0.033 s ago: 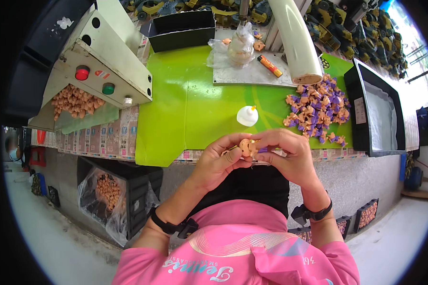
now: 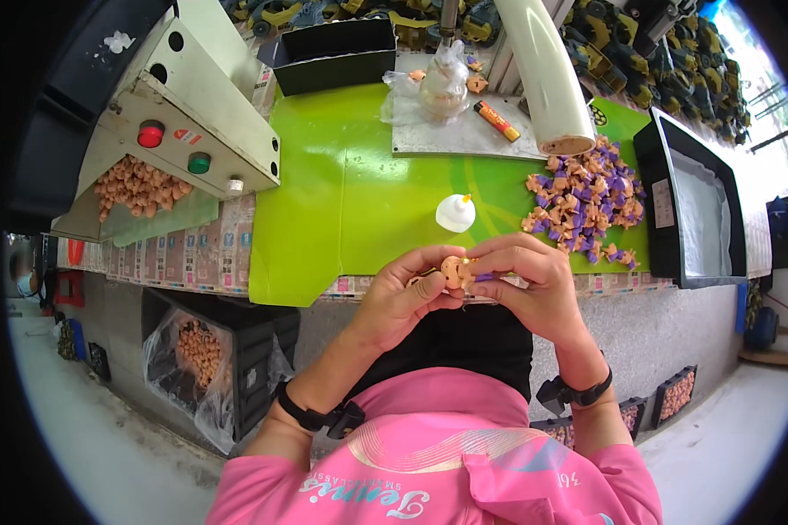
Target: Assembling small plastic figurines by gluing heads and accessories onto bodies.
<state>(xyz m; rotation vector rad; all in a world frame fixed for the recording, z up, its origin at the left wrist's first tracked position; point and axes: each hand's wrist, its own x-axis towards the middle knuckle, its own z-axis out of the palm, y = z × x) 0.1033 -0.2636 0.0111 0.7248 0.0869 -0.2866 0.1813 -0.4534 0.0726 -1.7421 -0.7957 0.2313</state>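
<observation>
Over the front edge of the table, both hands meet around a small toy figure [image 2: 452, 272] with a peach-coloured round head and a bit of purple on its right side. My left hand [image 2: 409, 290] pinches the head side between thumb and fingers. My right hand [image 2: 527, 278] grips the purple side, thumb below and fingers above. Fingers hide much of the figure, so I cannot tell whether head and body are one piece. Just beyond the hands stands a white squeeze bottle [image 2: 455, 213] with a yellow tip. To its right lies a heap of peach and purple toy figures [image 2: 587, 201].
A machine housing [image 2: 193, 114] with red and green buttons stands at left, peach toy heads [image 2: 140, 186] beneath it. A black tray [image 2: 696, 201] borders the heap. Behind are a metal plate [image 2: 420, 131], a glue stick-like orange tube [image 2: 497, 122], a white pipe [image 2: 547, 79] and a black box [image 2: 333, 57].
The fingers of my right hand have risen very slightly over the toy figure. Everything else stays in place.
</observation>
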